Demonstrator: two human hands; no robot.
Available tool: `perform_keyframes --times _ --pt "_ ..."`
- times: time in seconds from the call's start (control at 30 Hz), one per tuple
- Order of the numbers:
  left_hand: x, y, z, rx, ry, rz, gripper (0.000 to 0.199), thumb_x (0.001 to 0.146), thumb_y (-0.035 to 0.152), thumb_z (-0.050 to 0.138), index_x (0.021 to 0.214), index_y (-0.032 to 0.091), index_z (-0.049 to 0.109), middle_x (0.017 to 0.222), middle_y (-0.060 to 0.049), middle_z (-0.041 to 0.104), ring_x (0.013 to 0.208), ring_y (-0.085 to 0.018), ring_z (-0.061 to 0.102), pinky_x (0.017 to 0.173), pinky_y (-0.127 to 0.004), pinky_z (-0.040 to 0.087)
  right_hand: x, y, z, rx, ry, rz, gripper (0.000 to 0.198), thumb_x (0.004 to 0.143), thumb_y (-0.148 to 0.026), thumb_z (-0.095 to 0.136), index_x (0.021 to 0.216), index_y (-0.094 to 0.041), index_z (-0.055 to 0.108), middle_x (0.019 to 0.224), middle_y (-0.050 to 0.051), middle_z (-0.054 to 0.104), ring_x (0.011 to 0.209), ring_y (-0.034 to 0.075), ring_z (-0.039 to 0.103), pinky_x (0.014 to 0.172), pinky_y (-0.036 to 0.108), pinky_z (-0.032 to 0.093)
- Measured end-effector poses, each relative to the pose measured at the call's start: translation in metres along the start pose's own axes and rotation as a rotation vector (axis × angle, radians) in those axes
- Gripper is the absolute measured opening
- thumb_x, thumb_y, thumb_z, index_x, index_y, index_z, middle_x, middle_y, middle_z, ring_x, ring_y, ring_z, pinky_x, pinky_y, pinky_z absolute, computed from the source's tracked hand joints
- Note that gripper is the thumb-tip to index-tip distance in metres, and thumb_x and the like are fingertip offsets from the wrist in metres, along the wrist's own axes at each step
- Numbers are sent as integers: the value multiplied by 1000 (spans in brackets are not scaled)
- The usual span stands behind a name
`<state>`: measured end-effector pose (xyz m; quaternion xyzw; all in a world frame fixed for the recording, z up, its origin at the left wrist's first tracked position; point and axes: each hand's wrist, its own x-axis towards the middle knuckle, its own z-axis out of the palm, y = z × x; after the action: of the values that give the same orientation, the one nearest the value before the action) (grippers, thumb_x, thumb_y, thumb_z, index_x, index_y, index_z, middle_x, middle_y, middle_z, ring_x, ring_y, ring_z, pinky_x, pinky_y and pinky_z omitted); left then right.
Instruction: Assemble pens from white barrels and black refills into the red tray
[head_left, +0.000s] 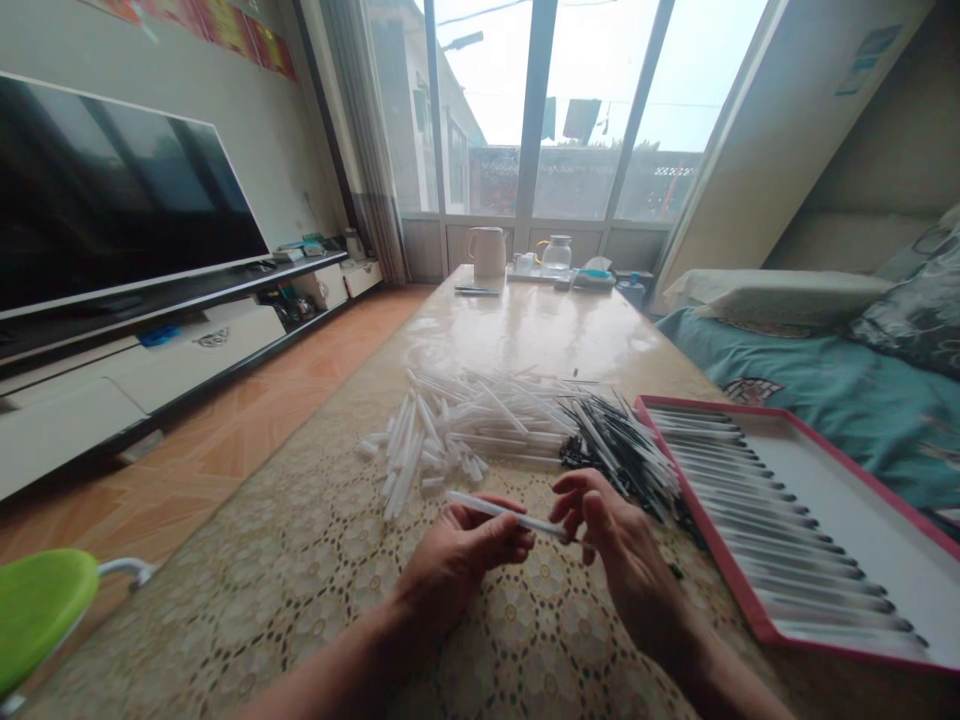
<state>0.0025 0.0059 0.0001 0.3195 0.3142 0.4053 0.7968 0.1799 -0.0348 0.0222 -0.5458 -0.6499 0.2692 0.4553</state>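
Note:
My left hand (480, 540) is closed around a slim whitish pen barrel (480, 506), pinched between thumb and fingers and tilted down to the right. Close to the barrel's right end is my right hand (600, 520), its thumb and fingers bent but apart; I cannot tell whether a fingertip touches the barrel. Beyond the hands lies a loose heap of translucent white pen tubes (409, 455). Against its right side is a pile of thin dark pen refills (611, 440). To the right, a pink-rimmed box (718, 570) holds a row of pens with dark ends.
A patterned cover lies over the long table (315, 560). At its far end stand a beige jug (489, 252), a glass pitcher (556, 256) and a tissue pack (594, 277). A green stool (45, 610) is at the left, a teal-covered sofa (810, 370) at the right.

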Motion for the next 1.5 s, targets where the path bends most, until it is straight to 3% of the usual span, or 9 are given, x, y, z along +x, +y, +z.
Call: perform_keyframes --times 0.07,0.17,0.27,0.4,0.7,0.87,1.07,1.17,1.5 --pt "1 4 -1 -172 111 18 7 73 9 69 79 10 67 67 -6 71 63 -12 67 63 -19 54 5 11 -9 22 125 47 43 96 -43 19 93 -19 54 74 4 61 59 14 56 51 25 42" --pt "2 11 -1 -332 257 75 9 79 3 60 76 10 66 68 -5 70 62 -11 68 60 -17 54 14 34 -27 -200 287 95 31 92 -41 36 86 -18 57 72 4 61 60 16 56 54 27 42" --pt "3 13 -1 -369 273 109 14 83 3 54 78 10 65 70 -7 71 61 -12 68 58 -18 55 19 54 -36 -458 213 8 16 85 -30 50 85 -18 61 80 6 62 73 19 58 67 31 44" --pt "3 10 -2 -330 222 113 10 82 5 56 82 11 63 71 -6 71 63 -12 68 60 -19 56 21 63 -32 -617 53 -56 16 85 -20 47 90 -19 62 85 6 59 78 19 57 71 31 44" --pt "2 3 -3 -141 175 103 12 75 14 68 84 10 61 72 -8 71 65 -14 68 63 -22 54 22 56 -20 -817 21 -73 18 84 -11 42 76 -18 56 80 7 57 76 19 54 68 29 40" --pt "3 2 -3 -110 171 106 14 73 15 70 85 11 62 73 -8 72 67 -15 69 65 -23 54 20 53 -19 -668 -12 -66 21 81 -8 43 86 -17 61 86 9 57 77 18 55 67 29 43" --pt "3 2 -3 -88 143 102 15 73 15 70 85 11 63 75 -8 72 71 -16 69 69 -24 54 15 27 -7 -8 -30 34 16 84 -30 54 88 -19 63 81 4 63 72 15 58 63 26 48" --pt "3 4 -2 -86 147 98 15 71 15 71 84 12 64 74 -7 72 70 -15 69 70 -24 54 10 19 3 199 -21 113 19 81 -35 59 88 -18 62 77 3 65 69 14 59 61 25 48" --pt "3 2 -1 -62 127 100 14 71 15 71 83 12 64 73 -7 72 70 -16 69 71 -25 54 6 21 11 157 -32 88 12 81 -28 61 86 -18 61 79 3 66 73 15 61 66 26 48"
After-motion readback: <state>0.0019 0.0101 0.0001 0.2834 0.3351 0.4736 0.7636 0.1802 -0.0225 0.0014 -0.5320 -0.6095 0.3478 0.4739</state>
